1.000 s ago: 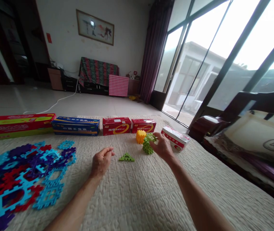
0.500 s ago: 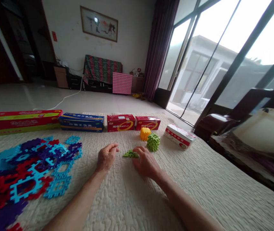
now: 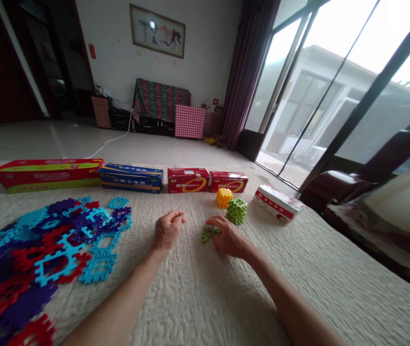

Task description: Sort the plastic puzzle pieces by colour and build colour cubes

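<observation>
My left hand (image 3: 169, 229) hovers over or rests on the quilted cover, its fingers curled closed, and nothing shows between them. To its right, my right hand (image 3: 229, 236) has its thumb and fingers around the edge of a small green triangular interlocking piece (image 3: 208, 234), partly hidden by the fingers. Just beyond that hand sits a green ball-like block (image 3: 237, 211) built of toothed pieces. A smaller yellow toothed block (image 3: 223, 198) stands behind it, close by.
A pile of blue, purple and red interlocking pieces (image 3: 61, 240) spreads over the left of the quilted cover (image 3: 198, 298). Along the back stand a long red-and-green box (image 3: 50, 177), a blue box (image 3: 131, 179), two red boxes (image 3: 188, 181) and a white-and-red box (image 3: 278, 203).
The green triangular piece has turned and shifted slightly nearer, with my right hand closer around it. My left hand stays curled. The whole view has swung a little to the left.
</observation>
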Action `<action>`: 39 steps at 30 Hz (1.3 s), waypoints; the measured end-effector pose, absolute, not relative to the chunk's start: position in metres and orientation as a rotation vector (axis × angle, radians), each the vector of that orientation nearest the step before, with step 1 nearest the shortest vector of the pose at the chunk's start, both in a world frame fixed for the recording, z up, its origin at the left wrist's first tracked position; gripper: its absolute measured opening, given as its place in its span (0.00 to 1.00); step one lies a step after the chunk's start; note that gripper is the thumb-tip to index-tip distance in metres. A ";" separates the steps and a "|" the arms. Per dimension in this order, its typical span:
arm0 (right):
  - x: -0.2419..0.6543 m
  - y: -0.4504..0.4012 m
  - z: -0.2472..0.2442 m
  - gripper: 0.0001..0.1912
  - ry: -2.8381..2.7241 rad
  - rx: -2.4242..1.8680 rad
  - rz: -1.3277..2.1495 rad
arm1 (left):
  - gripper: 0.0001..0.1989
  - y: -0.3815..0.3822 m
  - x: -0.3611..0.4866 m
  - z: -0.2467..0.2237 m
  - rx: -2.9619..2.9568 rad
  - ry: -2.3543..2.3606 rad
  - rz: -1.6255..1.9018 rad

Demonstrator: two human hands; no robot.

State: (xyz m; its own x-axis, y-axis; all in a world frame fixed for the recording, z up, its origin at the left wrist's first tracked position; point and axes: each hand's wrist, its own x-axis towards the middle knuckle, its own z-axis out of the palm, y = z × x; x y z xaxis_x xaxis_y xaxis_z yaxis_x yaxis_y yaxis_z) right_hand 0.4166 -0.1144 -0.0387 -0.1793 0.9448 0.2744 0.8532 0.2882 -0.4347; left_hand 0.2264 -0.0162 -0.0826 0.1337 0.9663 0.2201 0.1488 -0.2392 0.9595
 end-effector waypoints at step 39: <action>0.414 -0.116 -0.022 0.13 -1.718 -1.634 -0.279 | 0.15 -0.012 0.227 -0.081 1.575 1.138 1.207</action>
